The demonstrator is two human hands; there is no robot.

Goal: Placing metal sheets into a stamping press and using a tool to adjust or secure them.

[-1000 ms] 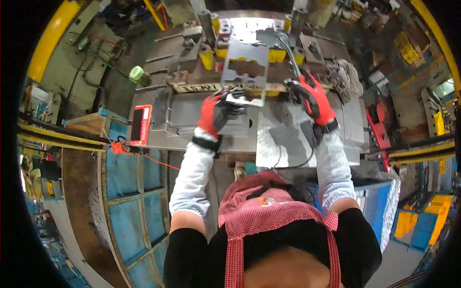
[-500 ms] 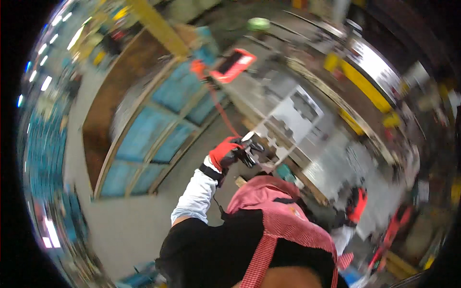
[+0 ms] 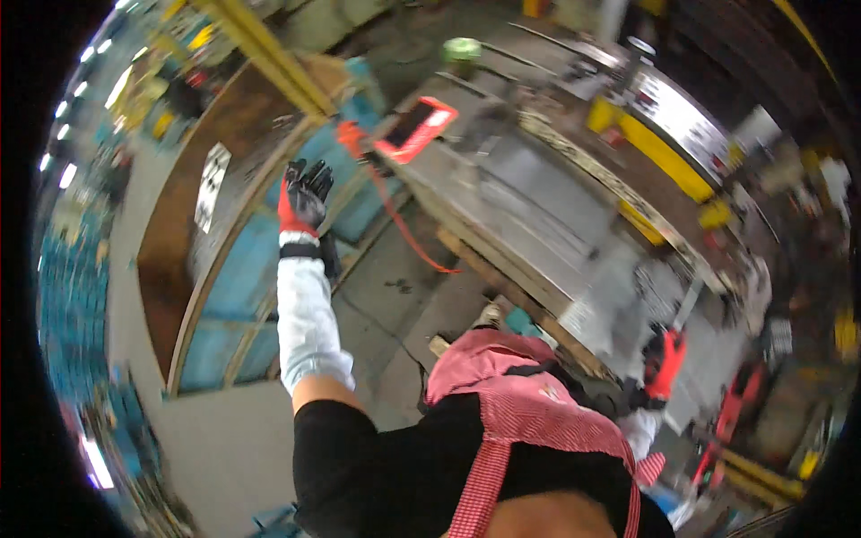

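My left hand, in a red glove with black palm and fingers, reaches out over the near rim of the big bin. Its fingers are spread and nothing is in them. Beyond it, a thin pale metal sheet with cut-outs is inside the bin, tilted; whether it touches the bottom I cannot tell. My right hand, in a like glove, is closed low over the right part of the metal worktable. A thin light-grey bar sticks out from its fingers; the rest of it is hidden.
A red-framed device with a dark screen lies on the table's left corner, beside a yellow post. An orange cord hangs down there. Behind the table stands a machine with yellow blocks. A green round thing sits at the back.
My left hand has swung left from the table's front edge to the bin and let go of the cut-out sheet, which is now in the bin. My right hand has barely moved.
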